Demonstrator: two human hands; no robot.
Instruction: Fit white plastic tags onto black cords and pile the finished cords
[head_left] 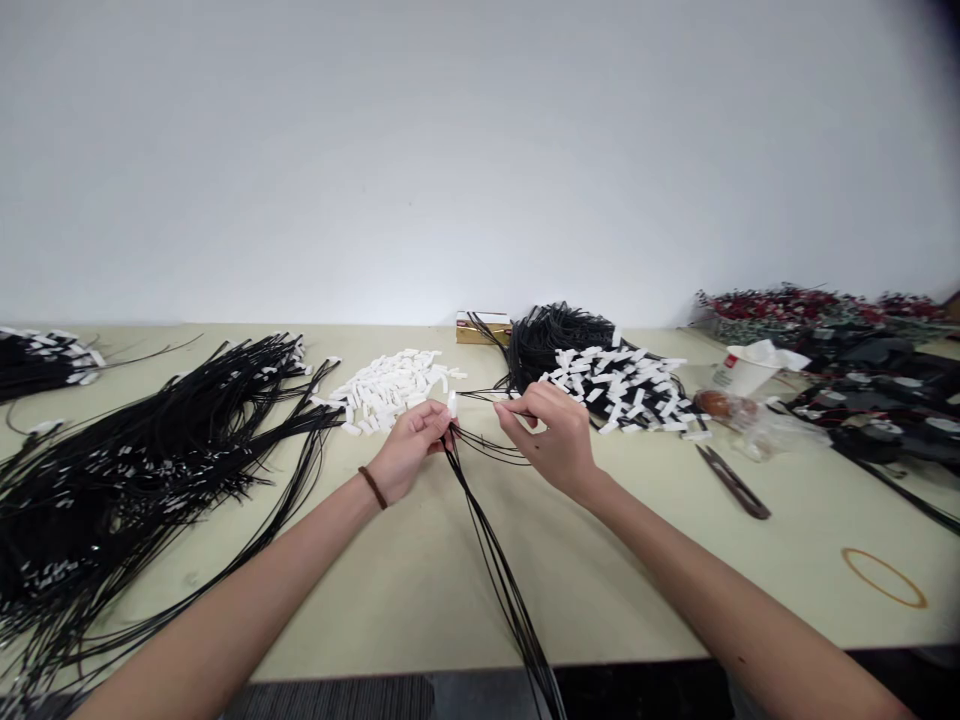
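Fingers pinch: left hand (409,445) a white connector (452,403) and black wires (526,632), right hand (559,430) seemingly one; probably light, springy, best gripped near tips

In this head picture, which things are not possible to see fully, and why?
All in the head view:
White piece in the left hand: lower part hidden by that hand.
Hanging black wires: far ends cut off by the bottom edge.
Thin wire pinched by the right hand: its end, too small.
White cup: print too small, blurred.
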